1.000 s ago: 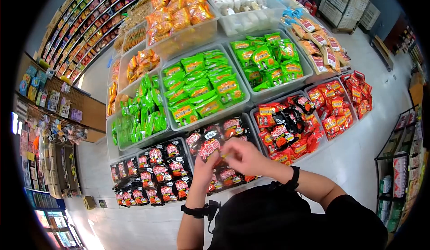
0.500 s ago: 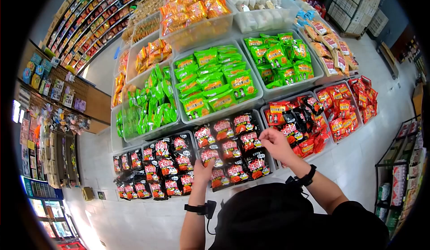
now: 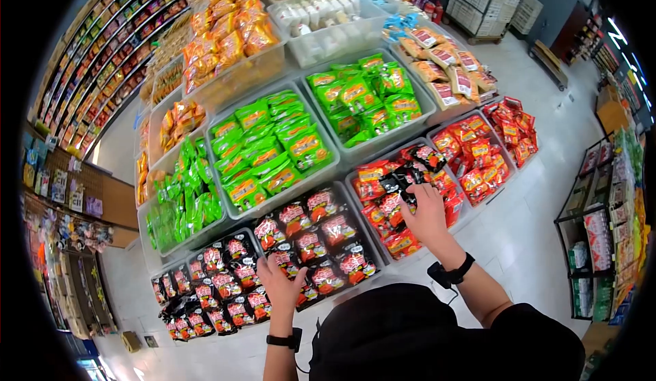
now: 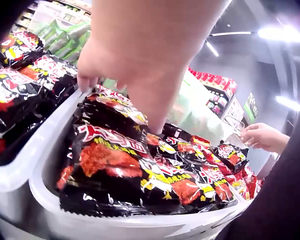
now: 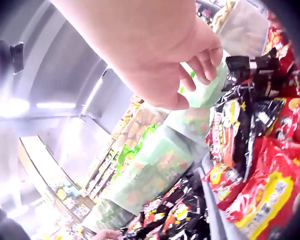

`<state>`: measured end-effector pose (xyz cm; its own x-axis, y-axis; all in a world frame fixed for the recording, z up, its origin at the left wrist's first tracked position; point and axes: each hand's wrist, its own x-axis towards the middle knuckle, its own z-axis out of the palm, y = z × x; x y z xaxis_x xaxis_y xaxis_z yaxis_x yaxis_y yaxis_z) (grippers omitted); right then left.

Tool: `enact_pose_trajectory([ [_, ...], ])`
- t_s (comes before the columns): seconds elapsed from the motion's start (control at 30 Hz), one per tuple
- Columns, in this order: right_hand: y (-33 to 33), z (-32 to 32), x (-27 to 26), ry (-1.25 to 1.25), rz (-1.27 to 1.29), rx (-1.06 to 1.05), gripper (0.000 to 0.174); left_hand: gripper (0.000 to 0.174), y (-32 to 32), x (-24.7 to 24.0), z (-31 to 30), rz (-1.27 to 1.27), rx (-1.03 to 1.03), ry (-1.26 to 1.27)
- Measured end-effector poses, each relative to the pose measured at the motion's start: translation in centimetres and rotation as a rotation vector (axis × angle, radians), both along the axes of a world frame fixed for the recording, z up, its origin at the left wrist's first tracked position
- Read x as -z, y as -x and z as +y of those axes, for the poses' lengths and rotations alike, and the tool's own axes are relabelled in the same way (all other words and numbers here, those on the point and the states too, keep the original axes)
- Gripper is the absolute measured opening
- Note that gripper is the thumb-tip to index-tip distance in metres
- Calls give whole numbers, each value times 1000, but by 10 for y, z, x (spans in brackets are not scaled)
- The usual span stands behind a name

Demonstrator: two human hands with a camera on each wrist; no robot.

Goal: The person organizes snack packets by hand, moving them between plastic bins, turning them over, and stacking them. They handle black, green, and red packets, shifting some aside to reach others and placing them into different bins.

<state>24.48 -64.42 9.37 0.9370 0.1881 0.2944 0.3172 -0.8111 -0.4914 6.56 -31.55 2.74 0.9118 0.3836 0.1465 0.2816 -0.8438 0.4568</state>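
My left hand (image 3: pixel 281 287) rests at the left rim of the middle front bin, where black snack packets (image 3: pixel 311 246) lie in rows. In the left wrist view, the fingers (image 4: pixel 87 82) reach down beside a black packet (image 4: pixel 112 162) near that rim, and the thumb reaches down among the packets. My right hand (image 3: pixel 429 215) hovers with loosely bent fingers over the bin to the right, holding nothing. Below it, loose black packets (image 5: pixel 235 125) lie on top of red packets (image 5: pixel 265 195).
Another bin of black packets (image 3: pixel 225 282) stands at the front left. Behind are bins of green packets (image 3: pixel 263 155) and orange packets (image 3: pixel 229 32). More red packets (image 3: pixel 471 155) fill a bin at the right. A rack of goods (image 3: pixel 594 237) stands across the aisle.
Both hands were together over a black packet in the middle bin, then parted. My right hand has moved right, over the red packets' bin; the left has shifted to the middle bin's left rim.
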Motion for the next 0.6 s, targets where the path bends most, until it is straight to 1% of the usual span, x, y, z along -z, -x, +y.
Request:
enact_pose_trajectory([
  [0.07, -4, -9, 3, -27, -116, 53, 43, 80, -3, -10, -6, -10, -10, -85],
  [0.1, -5, -14, 6, -42, -171, 81, 49, 78, -8, -15, -9, -35, -1, -41],
  [0.2, -19, -29, 9, -84, -120, 97, 63, 75, -37, -24, -21, -171, 121, 41],
  [0.27, -32, -38, 28, -128, -78, 143, 65, 68, -68, -32, -38, -232, 290, 158],
  [0.33, -49, -49, 54, -197, -56, 204, 67, 69, -98, -40, -72, -165, 352, 454],
  [0.37, -57, -54, 58, -214, 18, 187, 72, 70, -110, -41, -90, -132, 406, 367],
  [0.4, -71, -62, 82, -390, 182, 174, 81, 72, -126, -41, -108, -112, 457, 277],
  [0.47, -71, -62, 72, -235, 175, 143, 89, 74, -153, -31, -143, -31, 473, 220],
  [0.5, -72, -61, 66, -172, 239, 124, 89, 80, -162, -29, -159, 51, 440, 184],
  [0.53, -72, -64, 67, -137, 224, 54, 77, 88, -170, -21, -171, 85, 412, 122],
  [0.6, -72, -69, 63, -222, 296, -1, 65, 87, -179, -12, -184, 54, 416, 64],
])
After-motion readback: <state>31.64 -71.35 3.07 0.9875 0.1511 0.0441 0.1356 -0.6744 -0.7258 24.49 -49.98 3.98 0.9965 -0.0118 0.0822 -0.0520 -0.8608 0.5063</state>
